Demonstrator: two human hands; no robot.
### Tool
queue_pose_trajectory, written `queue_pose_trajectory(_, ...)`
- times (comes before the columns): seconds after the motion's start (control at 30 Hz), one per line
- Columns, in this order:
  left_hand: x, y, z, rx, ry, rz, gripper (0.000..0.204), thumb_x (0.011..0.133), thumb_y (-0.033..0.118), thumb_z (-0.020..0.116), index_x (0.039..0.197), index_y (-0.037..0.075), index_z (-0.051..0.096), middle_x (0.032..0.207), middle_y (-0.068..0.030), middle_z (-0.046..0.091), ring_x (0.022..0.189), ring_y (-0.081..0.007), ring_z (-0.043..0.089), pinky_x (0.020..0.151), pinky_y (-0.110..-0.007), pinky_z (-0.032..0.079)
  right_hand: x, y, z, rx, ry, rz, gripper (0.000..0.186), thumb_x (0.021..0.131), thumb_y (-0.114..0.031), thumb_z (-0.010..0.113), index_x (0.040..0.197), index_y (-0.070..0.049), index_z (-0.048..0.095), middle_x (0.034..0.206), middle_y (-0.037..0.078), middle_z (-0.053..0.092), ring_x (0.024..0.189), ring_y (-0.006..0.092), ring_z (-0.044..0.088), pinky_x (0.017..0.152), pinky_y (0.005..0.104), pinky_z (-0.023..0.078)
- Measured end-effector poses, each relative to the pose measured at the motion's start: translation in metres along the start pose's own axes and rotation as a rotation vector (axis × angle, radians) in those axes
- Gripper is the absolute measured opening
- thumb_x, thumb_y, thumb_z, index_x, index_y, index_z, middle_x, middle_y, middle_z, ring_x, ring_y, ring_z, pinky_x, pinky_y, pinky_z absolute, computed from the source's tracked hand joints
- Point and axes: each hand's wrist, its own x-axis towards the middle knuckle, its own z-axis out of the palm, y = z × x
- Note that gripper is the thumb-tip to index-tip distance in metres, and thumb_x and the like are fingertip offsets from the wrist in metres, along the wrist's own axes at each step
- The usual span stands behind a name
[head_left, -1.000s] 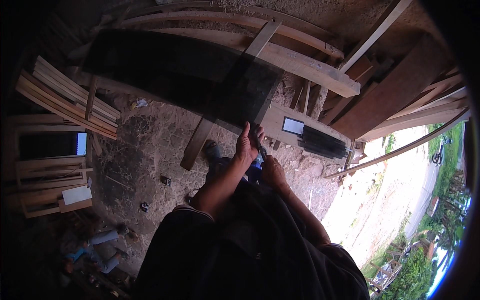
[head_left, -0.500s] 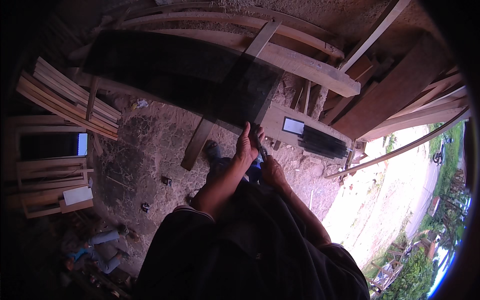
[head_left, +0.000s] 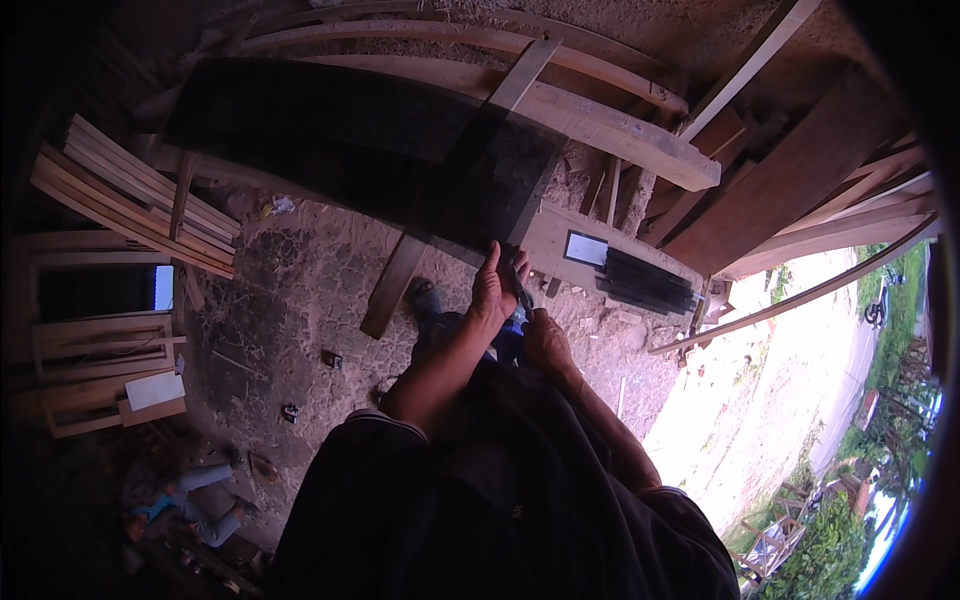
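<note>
A long sheet of dark tinted glass (head_left: 330, 140) lies across wooden beams in front of me; a crosswise beam shows dimly through it. At its near right corner my left hand (head_left: 494, 288) is closed about the edge, thumb raised along it and fingers curled on the right. My right hand (head_left: 546, 342), just below, grips the handle of a slim dark hand tool (head_left: 525, 299) that looks like pliers. The tool's head reaches up to the left hand's fingers beside the glass corner. How its tip meets the glass is hidden by those fingers.
Right of the glass, a plank (head_left: 560, 235) bears dark strips (head_left: 648, 284) and a small dark-edged white piece (head_left: 586, 249). Stacked battens (head_left: 150, 195) and wooden frames (head_left: 105, 350) stand left. Another person (head_left: 190, 505) sits low at the lower left. A support beam (head_left: 395, 285) juts toward my feet.
Both hands and the tool stay almost in place at the glass corner. At the lower left, the other person's limbs have shifted slightly.
</note>
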Motion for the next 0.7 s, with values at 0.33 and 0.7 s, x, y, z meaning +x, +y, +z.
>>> queue_pose_trajectory(0.33,0.0021,0.0016,-0.0033,0.019,0.039,-0.013,0.036,0.084,0.039,0.073,0.102,0.009,0.064,0.097,-0.005,0.068,0.093,-0.0218,0.064,0.097,-0.04,0.045,0.0001,0.0019,0.0087,-0.042,0.061,-0.035,0.022,0.09,-0.018,0.055,0.105,-0.004,0.047,0.095,0.029,0.058,0.088,0.0512,0.056,0.074,0.0591,0.044)
queue_pose_trajectory(0.7,-0.0007,0.0027,-0.0012,0.045,0.02,-0.005,0.037,0.086,0.041,0.071,0.102,0.008,0.063,0.097,-0.0044,0.067,0.09,-0.0203,0.063,0.094,-0.039,0.046,-0.0003,0.0017,0.0091,-0.043,0.045,-0.036,0.024,0.089,-0.018,0.054,0.106,-0.002,0.048,0.097,0.028,0.058,0.09,0.0502,0.057,0.076,0.0581,0.045)
